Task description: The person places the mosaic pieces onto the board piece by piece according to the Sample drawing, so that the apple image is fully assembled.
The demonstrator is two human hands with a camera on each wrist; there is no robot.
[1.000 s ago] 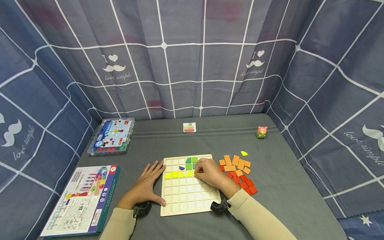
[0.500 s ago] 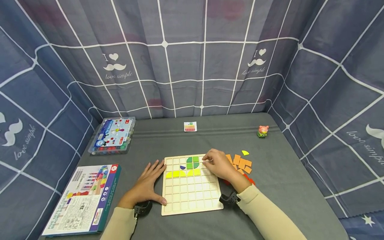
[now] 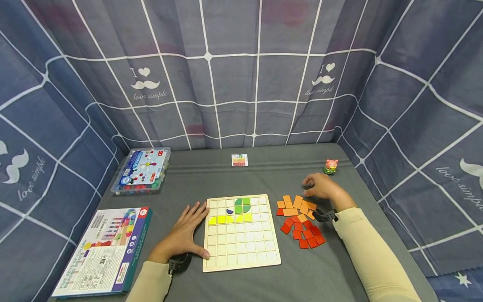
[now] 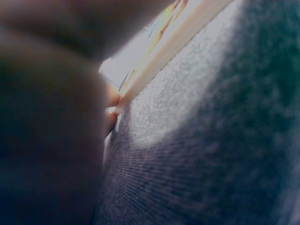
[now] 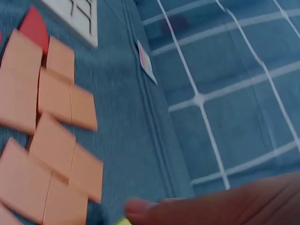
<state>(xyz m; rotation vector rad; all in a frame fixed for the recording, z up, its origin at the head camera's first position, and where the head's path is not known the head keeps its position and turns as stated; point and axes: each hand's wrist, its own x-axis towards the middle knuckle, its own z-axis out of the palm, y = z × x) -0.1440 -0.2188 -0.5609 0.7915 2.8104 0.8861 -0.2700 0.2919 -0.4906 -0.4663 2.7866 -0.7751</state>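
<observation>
My left hand [image 3: 185,233] lies spread on the cloth, with its fingertips and thumb against the left edge of a wooden grid board [image 3: 241,247]. On the board sit a row of yellow tiles [image 3: 221,219], green tiles [image 3: 242,205] and a dark blue half-round tile [image 3: 229,212]. My right hand [image 3: 322,186] is low over the table beyond the orange tiles [image 3: 290,212], with thumb and forefinger apart. In the right wrist view, a fingertip is right at a yellow tile [image 5: 123,221], mostly cut off by the frame. The head view hides that tile behind the hand.
Red tiles [image 3: 302,230] lie scattered right of the board. A small pattern card [image 3: 239,160] is at the back, with a pink-headed figurine [image 3: 330,166] at the back right. On the left are a clear plastic case [image 3: 141,172] and a flat box [image 3: 102,251].
My right hand has moved from the board's upper right to the right, beyond the orange tiles, baring the orange and red tiles. The left hand stays at the board's edge.
</observation>
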